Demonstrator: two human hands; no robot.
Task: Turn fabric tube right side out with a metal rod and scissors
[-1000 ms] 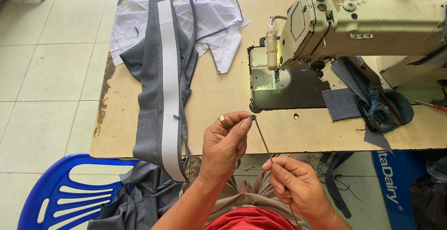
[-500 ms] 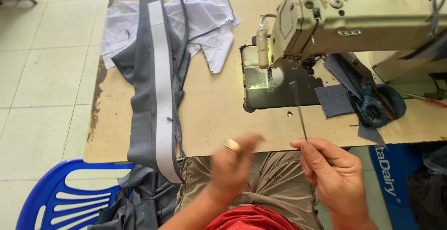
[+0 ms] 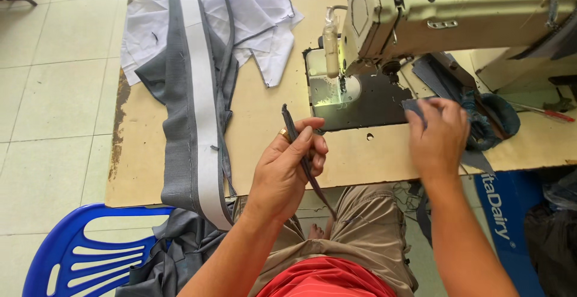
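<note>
My right hand [image 3: 437, 133] has moved up and away since half a second ago. Back then it was low by my lap, pinching the thin strip. Now it is up on the table [image 3: 264, 122], reaching to a small dark grey patch [image 3: 415, 106] that lies just in front of the sewing machine [image 3: 457, 14]. My fingers touch the patch's edge, but I cannot tell if they have closed on it.

My left hand [image 3: 287, 171] has the thin dark strip [image 3: 303, 159] all to itself now. My thumb and fingers are closed on it. The strip stands almost straight up. 1 end pokes up above my fingers and the other end hangs down toward my knee.

The needle spot on the machine lies up and to the right of my left hand. My right hand is the nearer one to it.

To my left, a long grey band with a white stripe [image 3: 195, 98] lies on the table, with its end hanging off by a blue chair [image 3: 84, 255].
</note>
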